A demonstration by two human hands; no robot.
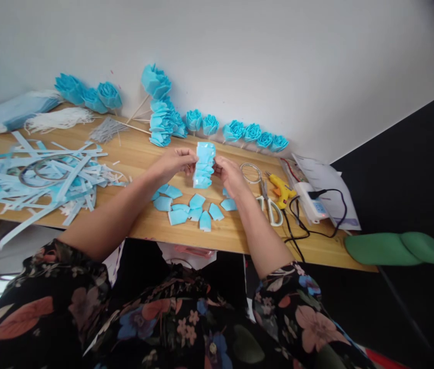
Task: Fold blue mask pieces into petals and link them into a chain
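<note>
Between my two hands a strip of overlapping blue petals [204, 165] is held up over the wooden table [136, 225]. My left hand [178, 161] pinches its left edge, and my right hand [228, 174] grips the right edge with thumb and fingers. Glossy spots show near the strip's top and bottom. Several loose blue petals [178, 216] lie scattered on the tabletop below, some of them partly covered by my right forearm.
Finished-looking blue flowers [234, 130] on sticks lean along the wall. Cut strips [59, 179] are heaped at left. At right lie scissors [271, 205], a wire ring [251, 173], a yellow glue gun [280, 190], a power strip [310, 202] and a green object [397, 247].
</note>
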